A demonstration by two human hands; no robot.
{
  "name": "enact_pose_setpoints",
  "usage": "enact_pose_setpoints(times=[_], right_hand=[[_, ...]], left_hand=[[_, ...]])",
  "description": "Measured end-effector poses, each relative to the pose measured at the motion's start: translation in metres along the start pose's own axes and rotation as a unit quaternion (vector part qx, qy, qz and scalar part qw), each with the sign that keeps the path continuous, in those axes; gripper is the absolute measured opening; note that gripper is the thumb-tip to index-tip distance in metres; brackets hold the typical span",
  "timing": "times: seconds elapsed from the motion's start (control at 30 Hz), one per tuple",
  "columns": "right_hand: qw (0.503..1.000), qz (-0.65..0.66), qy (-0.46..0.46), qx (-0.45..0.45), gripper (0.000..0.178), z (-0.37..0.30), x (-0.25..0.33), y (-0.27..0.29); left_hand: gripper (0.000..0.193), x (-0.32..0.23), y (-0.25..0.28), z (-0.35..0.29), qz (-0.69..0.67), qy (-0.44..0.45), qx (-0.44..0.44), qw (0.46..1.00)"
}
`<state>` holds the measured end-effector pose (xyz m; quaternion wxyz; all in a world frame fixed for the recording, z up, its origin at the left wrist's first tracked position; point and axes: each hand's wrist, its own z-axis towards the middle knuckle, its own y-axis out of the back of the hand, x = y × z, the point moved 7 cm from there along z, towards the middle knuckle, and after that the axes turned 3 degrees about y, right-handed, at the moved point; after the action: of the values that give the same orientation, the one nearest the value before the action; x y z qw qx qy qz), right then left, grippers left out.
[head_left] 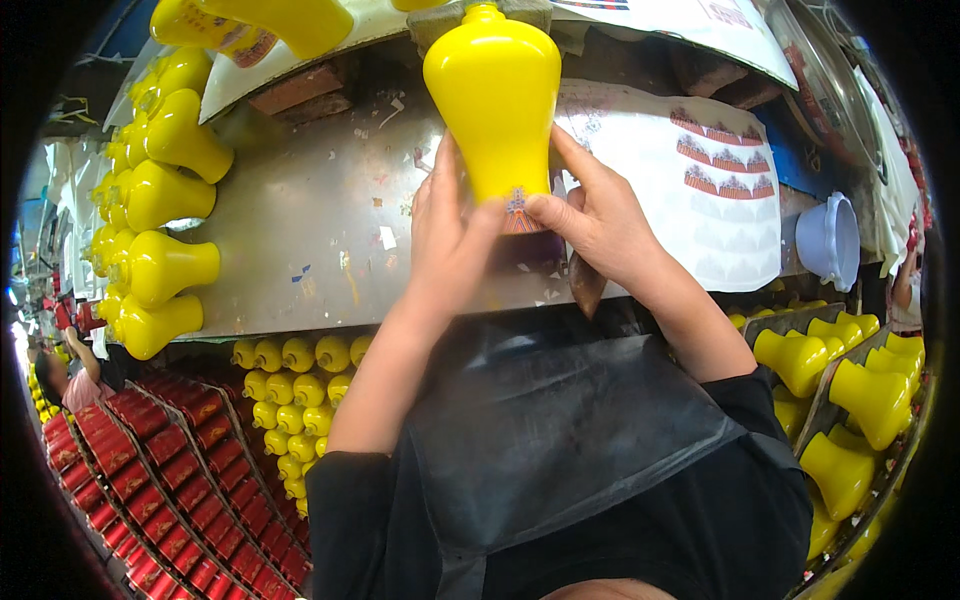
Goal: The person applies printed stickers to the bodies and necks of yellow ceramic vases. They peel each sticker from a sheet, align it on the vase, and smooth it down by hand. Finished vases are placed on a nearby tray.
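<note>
A glossy yellow bottle [492, 90] with wide shoulders and a narrow waist lies in front of me, its neck end away from me, over a grey block [430, 28]. A small patterned decal [518, 212] sits on its lower end. My left hand [445, 235] is curved along the bottle's left side, the thumb near the decal and slightly blurred. My right hand [608, 215] grips the right side, its thumb pressed at the decal's edge. Some fingertips are hidden by the bottle. Just beneath my right hand is a brown pointed piece [586, 286].
Decal sheets [735, 235] lie right on the metal table [290, 230], beside a pale blue bucket [828, 242]. Yellow bottles [172, 265] line the left end; more fill a rack [870, 395] at lower right. Stacked red cylinders [170, 480] stand lower left, near another person [75, 375].
</note>
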<state>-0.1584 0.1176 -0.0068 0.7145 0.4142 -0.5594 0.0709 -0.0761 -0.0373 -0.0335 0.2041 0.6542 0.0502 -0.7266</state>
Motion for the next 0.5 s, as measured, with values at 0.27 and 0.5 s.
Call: enact_pose_setpoints(times=[0.27, 0.5], right_hand=[[0.998, 0.051, -0.019, -0.01, 0.078, 0.0026, -0.0085, -0.0028], [0.992, 0.119, -0.019, -0.021, 0.075, 0.0032, -0.0082, -0.0034]], left_hand=[[0.075, -0.0003, -0.002, -0.0068, 0.1, -0.014, -0.018, 0.995], [0.068, -0.0005, 0.0014, -0.0021, -0.067, 0.025, -0.042, 0.997]])
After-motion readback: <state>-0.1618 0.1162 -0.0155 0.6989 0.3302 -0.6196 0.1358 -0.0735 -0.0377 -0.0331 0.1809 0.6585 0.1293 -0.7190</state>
